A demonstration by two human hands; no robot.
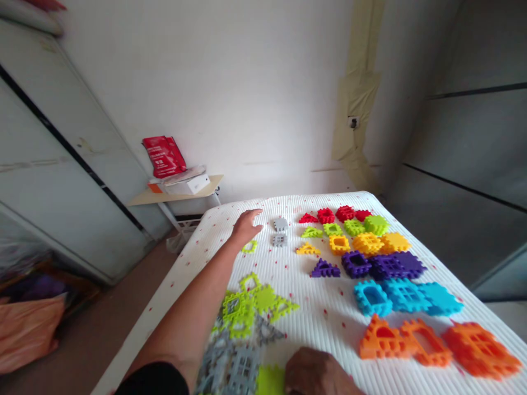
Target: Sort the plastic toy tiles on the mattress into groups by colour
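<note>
My left hand (247, 225) reaches over the far left of the table, thumb and fingers apart with nothing between them. Just right of it lie two grey interlocking tiles (280, 225), and a green window-frame tile (249, 247) is below it. Along my left forearm spreads a loose heap of green toothed tiles (247, 302) and grey toothed tiles (242, 367). My right hand (317, 370) is closed low at the near edge, knuckles up, its fingertips hidden. Against its left side is a flat green tile (269, 379); whether the hand grips it does not show.
Rows by colour run along the right: red (345, 213), green (354, 226), yellow (368, 242), purple (391, 265), blue (405, 294) and orange tiles (481, 348). They rest on a white quilted cover (304, 307). Behind stands a small side table (216, 184) with a red packet (164, 156).
</note>
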